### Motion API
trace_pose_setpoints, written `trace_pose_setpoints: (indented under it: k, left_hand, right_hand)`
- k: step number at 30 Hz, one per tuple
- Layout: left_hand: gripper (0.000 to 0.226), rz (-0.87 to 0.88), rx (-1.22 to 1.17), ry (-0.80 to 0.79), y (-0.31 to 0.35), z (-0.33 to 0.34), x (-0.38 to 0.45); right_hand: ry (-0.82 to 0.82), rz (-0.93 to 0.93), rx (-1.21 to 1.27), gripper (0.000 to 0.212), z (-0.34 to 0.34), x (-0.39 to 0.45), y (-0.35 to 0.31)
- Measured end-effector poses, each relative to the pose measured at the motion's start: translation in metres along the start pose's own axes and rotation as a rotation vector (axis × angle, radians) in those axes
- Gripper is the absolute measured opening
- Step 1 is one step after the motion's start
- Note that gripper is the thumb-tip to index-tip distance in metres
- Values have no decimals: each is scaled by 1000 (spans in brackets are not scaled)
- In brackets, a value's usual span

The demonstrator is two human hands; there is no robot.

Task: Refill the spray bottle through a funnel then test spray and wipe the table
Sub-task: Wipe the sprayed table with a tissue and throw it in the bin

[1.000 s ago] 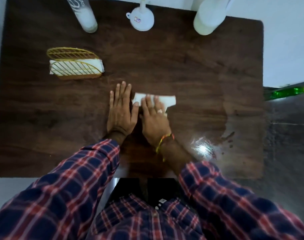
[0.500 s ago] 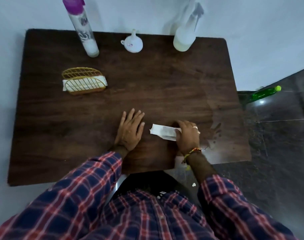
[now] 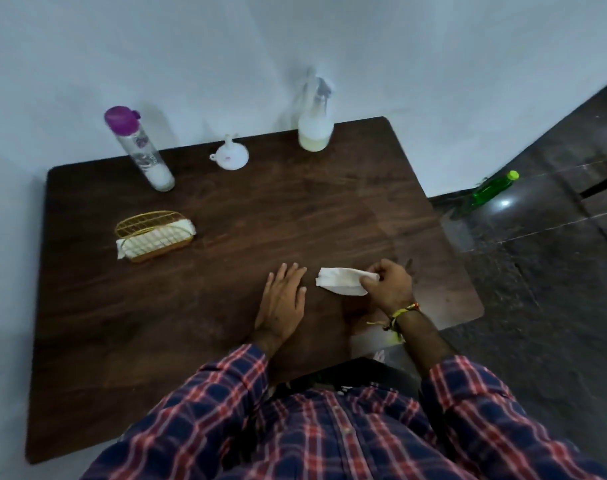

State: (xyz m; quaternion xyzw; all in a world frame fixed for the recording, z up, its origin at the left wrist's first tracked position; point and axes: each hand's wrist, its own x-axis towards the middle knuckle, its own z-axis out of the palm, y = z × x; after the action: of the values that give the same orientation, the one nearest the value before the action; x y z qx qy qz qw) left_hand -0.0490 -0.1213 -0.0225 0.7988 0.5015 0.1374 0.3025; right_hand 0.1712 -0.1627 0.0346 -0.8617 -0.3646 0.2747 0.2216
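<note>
At the back edge of the table (image 3: 225,220), the spray bottle (image 3: 315,128) is blurred, its nozzle faint against the wall, and the white funnel (image 3: 231,155) stands upside down near it. Nearer the front, the left hand (image 3: 283,301) lies flat on the wood, fingers straight and together. Just beside it, the right hand (image 3: 390,287) pinches a folded white tissue (image 3: 340,280) at one end, close to the table's right edge. Bare wood stretches across the middle.
</note>
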Motion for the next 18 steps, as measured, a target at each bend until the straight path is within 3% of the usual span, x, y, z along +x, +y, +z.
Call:
trace_pose_setpoints:
  k: [4, 12, 18]
  left_hand:
    - [46, 39, 23, -22, 23, 15, 28]
    - [47, 167, 40, -94, 144, 97, 153]
    - [49, 141, 75, -79, 228, 165, 280]
  right_hand:
    - [148, -49, 84, 4, -38, 5, 15]
    - [481, -11, 197, 15, -137, 77, 79]
    - [510, -2, 252, 18, -183, 185, 124]
